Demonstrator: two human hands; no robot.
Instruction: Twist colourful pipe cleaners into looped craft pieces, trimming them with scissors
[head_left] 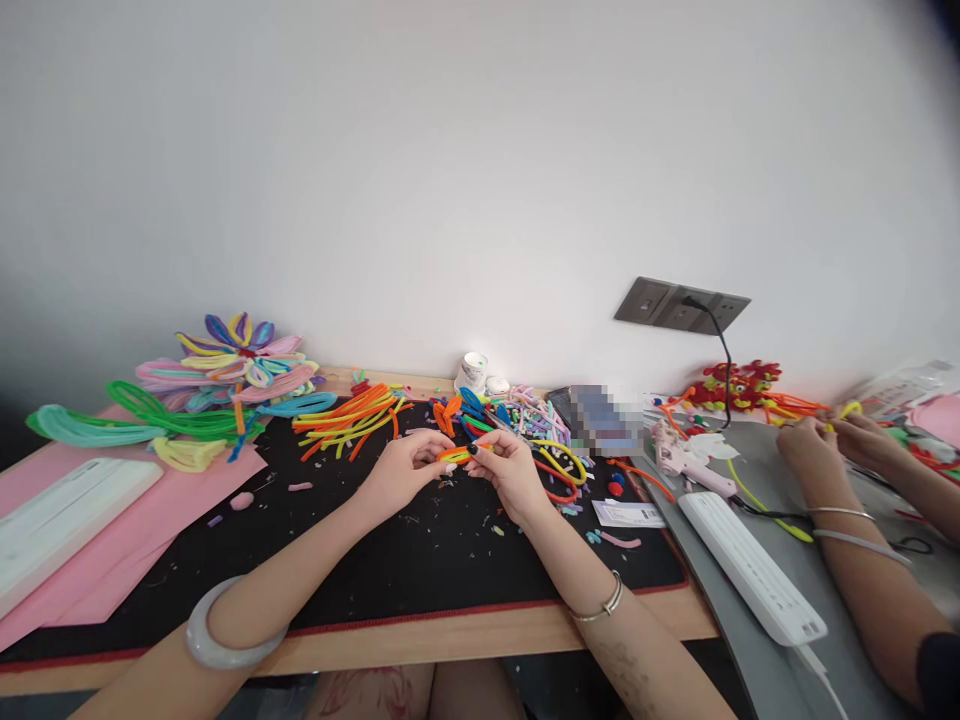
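Between my two hands is a small piece of orange and yellow pipe cleaners (454, 455), held just above the black mat (315, 540). My left hand (409, 468) pinches its left end between thumb and fingers. At the other end, my right hand (510, 472) grips it with closed fingers, which hide part of it. Behind my left hand lies a bundle of orange and yellow pipe cleaners (349, 418). A pile of cut pastel pieces (536, 415) and a curved yellow and red pipe cleaner (562, 470) sit behind and beside my right hand.
A pipe-cleaner flower (244, 355) and pink sheets (142, 540) lie at left with a white box-like object (75, 520). To the right are a phone (604, 420), a glue gun (690, 462) and a white power strip (754, 570). Another person's hands (817, 460) work at far right.
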